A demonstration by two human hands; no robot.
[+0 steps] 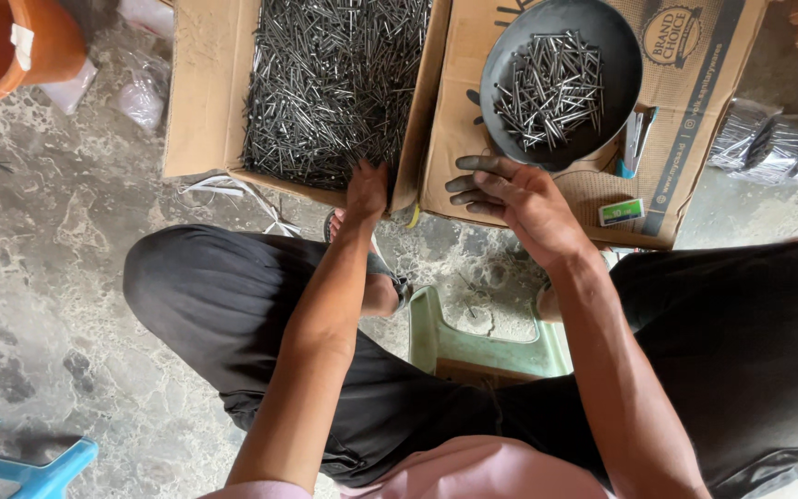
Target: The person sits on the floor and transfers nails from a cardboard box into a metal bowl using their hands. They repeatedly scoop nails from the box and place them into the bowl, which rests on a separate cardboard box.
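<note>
Head view: cardboard box (210, 102) full of nails (334, 83); pan (561, 79) part-filled.

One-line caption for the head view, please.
Left hand reaches into a box of nails; right hand holds a pan.
</note>
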